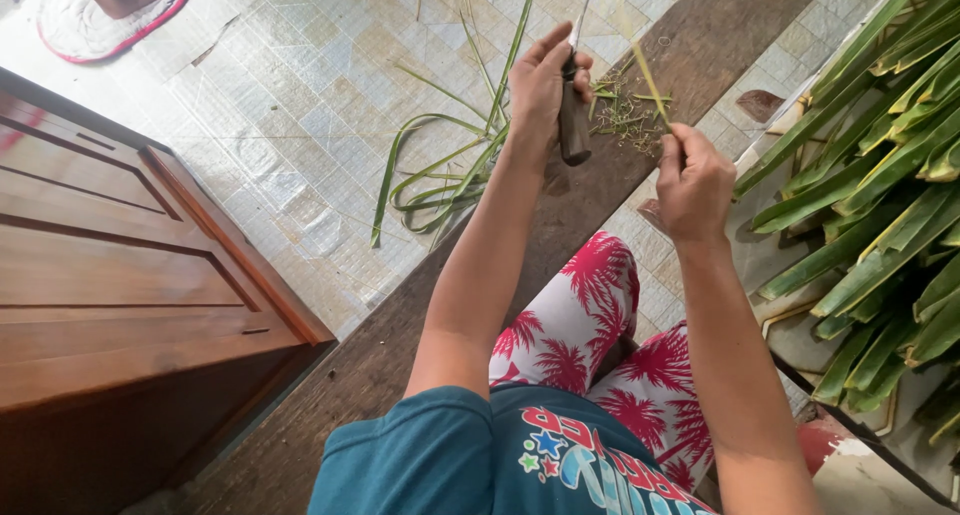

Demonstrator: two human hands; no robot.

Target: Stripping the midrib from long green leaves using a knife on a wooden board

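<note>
On a dark wooden plank (pixel 420 305) laid across a patterned tile floor (pixel 300 105), a person sits with knees drawn up in white trousers printed with red palm trees (pixel 590 325), a teal printed shirt (pixel 480 455) nearest the camera. Beyond the knees, both arms reach forward. The left hand (pixel 540 85) is closed around the dark wooden handle of a small knife (pixel 572 115), its thin blade pointing up and away between thumb and fingers. The right hand (pixel 692 180) is pinched tight on the lower end of a narrow yellow-green leaf strip (pixel 648 70), which rises slanting toward the blade without clearly touching it. By the look of it, the work in hand is paring or splitting the strip lengthwise; the next cut would seem to call for bringing the blade's edge against the strip and drawing the two steadily past each other, keeping the strip taut. Just past the hands, a small heap of green trimmings (pixel 625 110) lies on the plank, and several long stripped leaf ribbons (pixel 440 175) curl over the tiles to the left. At right, a pile of broad green leaves (pixel 880 185) fills a tray. A brown wooden cabinet (pixel 120 275) stands at left, and a pale mat with red edging (pixel 90 25) lies at the far corner.
</note>
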